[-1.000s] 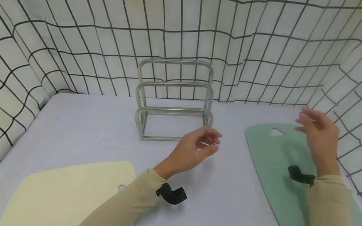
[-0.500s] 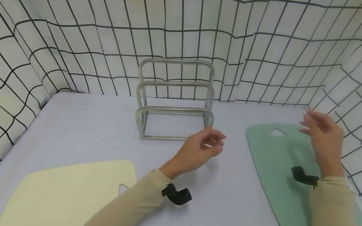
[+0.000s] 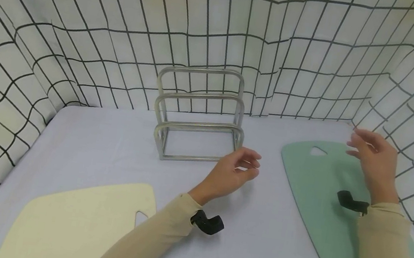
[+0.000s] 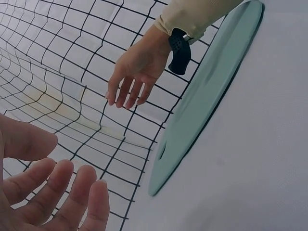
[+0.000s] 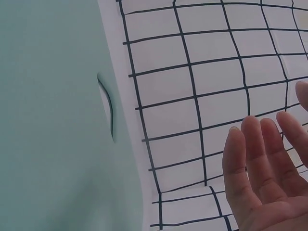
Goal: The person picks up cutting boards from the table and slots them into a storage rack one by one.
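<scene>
Seems, by judgement, to be a moment before any grasp — with both hands free. Left hand (image 3: 230,172) in the air near the front right corner of the metal rack (image 3: 201,97), with fingers softly bent, thumb a little apart from them, holding nothing. Right hand (image 3: 375,161) above the far right part of the green board (image 3: 314,189), with fingers relaxed, moderately opened, also holding nothing. Lying flat on the white cloth (image 3: 262,244), at the right: the green board. At the near left, partly hidden by the left sleeve (image 3: 151,234): the yellow board (image 3: 80,221). Standing farther back, between both: the metal rack, without any board inside. For lifting the green board, would probably call for lowering the right hand and sliding fingertips under an edge — difficult to pinch from above, being so thin.
</scene>
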Demonstrator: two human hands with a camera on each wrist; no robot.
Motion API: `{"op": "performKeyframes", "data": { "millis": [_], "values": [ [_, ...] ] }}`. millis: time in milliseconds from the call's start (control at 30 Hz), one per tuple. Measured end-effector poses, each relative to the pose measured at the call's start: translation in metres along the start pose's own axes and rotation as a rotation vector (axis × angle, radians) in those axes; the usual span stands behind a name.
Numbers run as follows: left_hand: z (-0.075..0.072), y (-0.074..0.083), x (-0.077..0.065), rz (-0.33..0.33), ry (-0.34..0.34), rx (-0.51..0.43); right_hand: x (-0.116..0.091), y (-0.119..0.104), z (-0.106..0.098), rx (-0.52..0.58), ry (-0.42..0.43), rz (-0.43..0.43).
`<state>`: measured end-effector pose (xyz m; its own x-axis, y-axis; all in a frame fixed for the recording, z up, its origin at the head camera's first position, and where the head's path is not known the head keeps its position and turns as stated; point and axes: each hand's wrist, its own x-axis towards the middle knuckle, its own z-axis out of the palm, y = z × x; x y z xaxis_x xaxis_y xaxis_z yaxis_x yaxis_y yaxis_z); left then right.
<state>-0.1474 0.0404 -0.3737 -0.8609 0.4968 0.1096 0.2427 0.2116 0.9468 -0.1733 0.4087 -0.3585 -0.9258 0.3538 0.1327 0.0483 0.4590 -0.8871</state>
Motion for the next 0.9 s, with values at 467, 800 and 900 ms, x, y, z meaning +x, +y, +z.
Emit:
{"op": "performKeyframes", "data": {
  "millis": [467,800,900],
  "values": [
    [0.007,-0.004,0.005,0.009,0.002,0.016,0.001,0.013,-0.006,-0.118,0.004,0.055],
    [0.012,-0.005,0.008,-0.031,-0.013,0.021,0.002,0.022,-0.012,-0.201,-0.022,0.085],
    [0.015,-0.006,0.01,-0.038,-0.017,0.017,0.002,0.023,-0.014,-0.234,-0.028,0.088]
  ]
}}
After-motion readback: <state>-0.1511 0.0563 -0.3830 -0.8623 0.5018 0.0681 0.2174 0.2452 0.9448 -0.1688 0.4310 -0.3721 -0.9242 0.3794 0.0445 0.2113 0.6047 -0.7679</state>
